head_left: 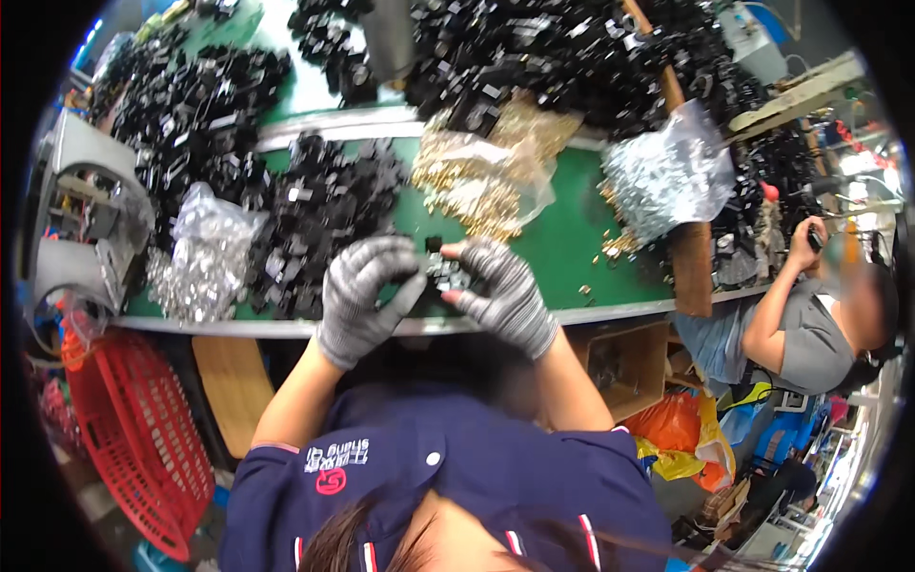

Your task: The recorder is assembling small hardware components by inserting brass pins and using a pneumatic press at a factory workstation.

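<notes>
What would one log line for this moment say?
left hand: gloved, gripping small black part | right hand: gloved, gripping same part | below: green table | nearby: black parts pile

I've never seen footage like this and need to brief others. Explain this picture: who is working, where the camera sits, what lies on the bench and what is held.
There is no machine here: a person works with two hands in grey knit gloves. The single picture comes from a fisheye camera on that person's head, looking down, so edges bend. The left hand and right hand meet over a small black part, holding it between the fingertips. On the green bench lie heaps of black parts, a clear bag of silvery pieces, another such bag and a bag of brass-coloured pieces. A red basket stands lower left. A co-worker sits at right.
</notes>
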The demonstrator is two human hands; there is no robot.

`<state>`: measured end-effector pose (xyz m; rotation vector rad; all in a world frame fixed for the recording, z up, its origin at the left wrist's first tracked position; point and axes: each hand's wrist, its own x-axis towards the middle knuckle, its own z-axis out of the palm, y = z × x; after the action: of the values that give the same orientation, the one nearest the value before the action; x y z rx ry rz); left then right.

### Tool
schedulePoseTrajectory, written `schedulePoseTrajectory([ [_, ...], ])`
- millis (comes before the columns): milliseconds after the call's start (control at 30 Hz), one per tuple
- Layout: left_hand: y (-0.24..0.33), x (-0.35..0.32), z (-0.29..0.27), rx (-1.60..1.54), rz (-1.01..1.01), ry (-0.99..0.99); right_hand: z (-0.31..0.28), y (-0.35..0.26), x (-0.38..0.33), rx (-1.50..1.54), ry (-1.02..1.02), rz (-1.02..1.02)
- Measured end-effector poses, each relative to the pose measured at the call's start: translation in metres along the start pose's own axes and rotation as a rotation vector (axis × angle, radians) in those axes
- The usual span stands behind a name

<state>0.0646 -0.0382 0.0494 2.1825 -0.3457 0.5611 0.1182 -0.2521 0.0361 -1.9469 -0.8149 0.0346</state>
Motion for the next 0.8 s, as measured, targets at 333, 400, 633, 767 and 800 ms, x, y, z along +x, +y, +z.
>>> schedulePoseTrajectory([
  [333,-0.002,0.003,0.007,0.032,0.082,0.002,0.04,0.003,-0.008,0.29,0.098,0.193],
  [400,-0.001,-0.001,0.008,0.048,0.084,0.007,0.042,0.001,-0.011,0.306,0.1,0.232],
  [633,-0.001,-0.011,0.009,0.157,0.1,0.007,0.044,0.0,-0.018,0.282,0.106,0.233],
  [767,-0.003,-0.019,0.01,0.097,0.094,0.055,0.008,0.005,0.006,0.753,-0.037,0.476],
  [800,-0.003,-0.019,0.011,0.093,0.093,0.056,0.005,0.013,0.016,0.445,0.02,0.35],
])
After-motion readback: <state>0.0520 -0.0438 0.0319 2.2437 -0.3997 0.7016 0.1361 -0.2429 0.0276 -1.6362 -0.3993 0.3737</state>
